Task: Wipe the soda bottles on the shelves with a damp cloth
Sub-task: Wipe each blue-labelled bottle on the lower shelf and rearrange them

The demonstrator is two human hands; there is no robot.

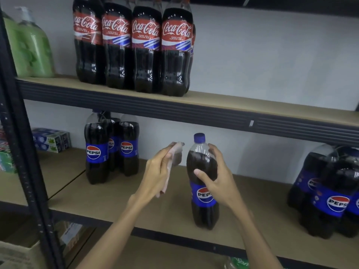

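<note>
Here, a single cola bottle (204, 216) with a blue label and a blue cap (199, 137) is seen standing upright on the middle shelf (116, 195), close to its front edge and apart from the other bottles. It is grasped by the right hand (221, 181): the thumb is laid across the dark shoulder of the bottle, and the fingers are curled round its far side above the label. A pale cloth (177, 146) is held bunched in the left hand (155, 171), just beside the bottle's neck on the left but not touching it. The fingers are folded over the cloth, and a strip of it is seen hanging down past the palm (whether the cloth is damp cannot be told). Further back and to the left on the same shelf a small group of blue-labelled bottles (97, 152) is set, and another group (330, 199) is stood at the right edge of the view. On the upper shelf (252, 105) a row of red-labelled bottles (147, 49) is lined up, with green soap bottles (35, 49) kept to their left. Boxes of toothpaste (52, 140) are stacked at the far left of the middle level, near the black upright post (21, 152), and a cardboard box (17, 255) is partly shown in the lower left corner.
</note>
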